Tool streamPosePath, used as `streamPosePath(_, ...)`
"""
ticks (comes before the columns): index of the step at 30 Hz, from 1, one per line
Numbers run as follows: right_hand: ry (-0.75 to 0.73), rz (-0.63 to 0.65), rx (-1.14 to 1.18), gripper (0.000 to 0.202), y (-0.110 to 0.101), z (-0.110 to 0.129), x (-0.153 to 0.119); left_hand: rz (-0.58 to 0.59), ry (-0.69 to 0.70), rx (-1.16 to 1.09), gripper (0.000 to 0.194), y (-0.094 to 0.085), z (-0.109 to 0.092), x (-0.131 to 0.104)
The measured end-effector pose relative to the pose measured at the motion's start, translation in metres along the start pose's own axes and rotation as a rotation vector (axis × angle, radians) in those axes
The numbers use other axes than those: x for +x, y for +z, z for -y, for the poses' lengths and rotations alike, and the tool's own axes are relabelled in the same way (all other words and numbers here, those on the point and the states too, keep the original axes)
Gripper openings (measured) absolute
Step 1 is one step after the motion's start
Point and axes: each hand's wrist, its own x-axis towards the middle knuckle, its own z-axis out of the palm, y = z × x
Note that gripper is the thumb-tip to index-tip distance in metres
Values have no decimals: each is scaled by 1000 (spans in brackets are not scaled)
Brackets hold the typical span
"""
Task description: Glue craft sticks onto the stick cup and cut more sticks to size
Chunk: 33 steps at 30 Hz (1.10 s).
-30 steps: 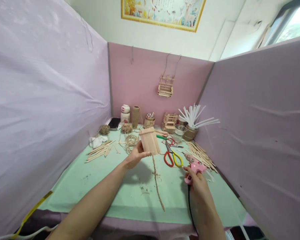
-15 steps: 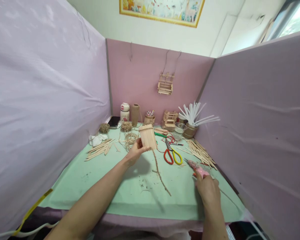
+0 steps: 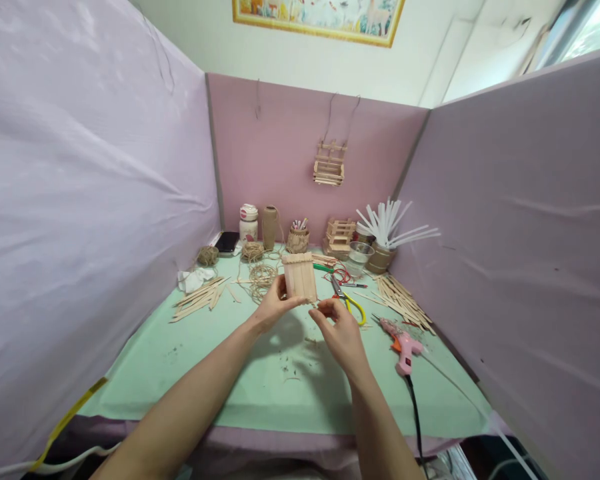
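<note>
Your left hand (image 3: 270, 310) is clamped on the lower left edge of the stick panel (image 3: 301, 279), raised over the tabletop (image 3: 220, 373). The fingertips of your right hand (image 3: 341, 330) nearly meet at its lower edge; whether they pinch anything, you cannot tell. It looks light and stiff, likely fragile at the joints, so take it lightly by the edges. Behind, a pot (image 3: 380, 260) holds white rods (image 3: 384, 225), another (image 3: 297, 242) pens (image 3: 300, 225); the clear cup's (image 3: 359, 256) contents are unclear.
</note>
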Motion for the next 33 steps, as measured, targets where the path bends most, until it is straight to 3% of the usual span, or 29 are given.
streamPosePath(3,-2,-8,23,25,8,-1,6,-11,13,30,71,0,-3,-1)
streamPosePath(9,-20,-63,-6,22,3,-7,12,1,4,79,71,2,-7,-3)
streamPosePath(15,30,-92,-14,28,-1,-15,21,13,-17,59,70,-1,1,0)
streamPosePath(22,57,-72,1,31,-4,-21,28,48,-38,-19,69,-4,10,3)
streamPosePath(33,95,-22,40,30,-7,-23,34,69,-73,-107,71,-2,8,2)
